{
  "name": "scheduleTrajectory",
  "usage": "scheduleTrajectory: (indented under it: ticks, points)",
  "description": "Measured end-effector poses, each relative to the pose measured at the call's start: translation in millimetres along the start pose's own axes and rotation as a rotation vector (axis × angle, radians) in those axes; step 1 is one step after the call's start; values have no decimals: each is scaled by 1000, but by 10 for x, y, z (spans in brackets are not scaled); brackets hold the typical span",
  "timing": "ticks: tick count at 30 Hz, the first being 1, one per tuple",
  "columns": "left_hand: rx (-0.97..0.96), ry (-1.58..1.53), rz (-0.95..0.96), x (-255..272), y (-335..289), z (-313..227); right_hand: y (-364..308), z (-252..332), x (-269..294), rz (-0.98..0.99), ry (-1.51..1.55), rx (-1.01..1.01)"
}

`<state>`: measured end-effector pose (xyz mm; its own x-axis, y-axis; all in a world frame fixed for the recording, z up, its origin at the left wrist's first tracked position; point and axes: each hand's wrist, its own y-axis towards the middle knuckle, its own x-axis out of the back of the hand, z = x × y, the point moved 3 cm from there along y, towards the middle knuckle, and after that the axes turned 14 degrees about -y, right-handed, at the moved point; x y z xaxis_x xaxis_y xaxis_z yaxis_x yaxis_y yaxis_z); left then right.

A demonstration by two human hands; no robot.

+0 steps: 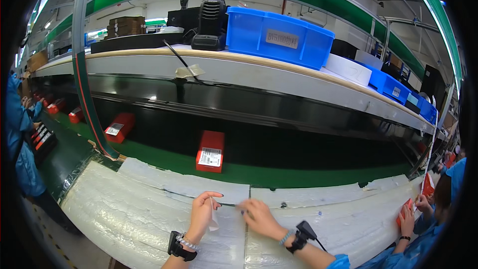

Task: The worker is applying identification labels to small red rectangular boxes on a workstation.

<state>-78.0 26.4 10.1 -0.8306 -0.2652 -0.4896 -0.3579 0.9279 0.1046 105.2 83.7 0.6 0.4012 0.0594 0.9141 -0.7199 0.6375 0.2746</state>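
Observation:
My left hand (200, 215) is raised over the work surface, its thumb and fingers closed on a small, thin white strip (214, 221) that hangs down by the palm. To its right, my right hand (261, 220) reaches inward with loosely bent fingers, partly apart and a little blurred. Nothing shows in it. Both hands are above a pale table (149, 219) wrapped in clear film. Beyond them, a red box (211, 144) with a white label lies on the green conveyor belt (269, 173).
More red boxes (120, 127) lie along the belt to the left. A green post (87, 99) rises there. The shelf above holds a walkie-talkie (209, 22) and a blue bin (279, 37). Co-workers are at both sides; the right one's hands hold a red box (404, 212).

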Motion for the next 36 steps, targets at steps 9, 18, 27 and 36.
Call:
scheduleTrajectory:
  ticks: [9,18,27,36]
  points:
    - [113,13,-17,-81,-39,-34,1394,-29,-369,-285,-324,-142]
    - [81,5,71,-58,8,29,1836,-24,-381,-344,-443,-472]
    - [199,179,113,19,-4,147,809,-86,267,-273,-310,-342]
    - [357,535,264,-134,-95,136,-735,646,624,73,-360,-298]
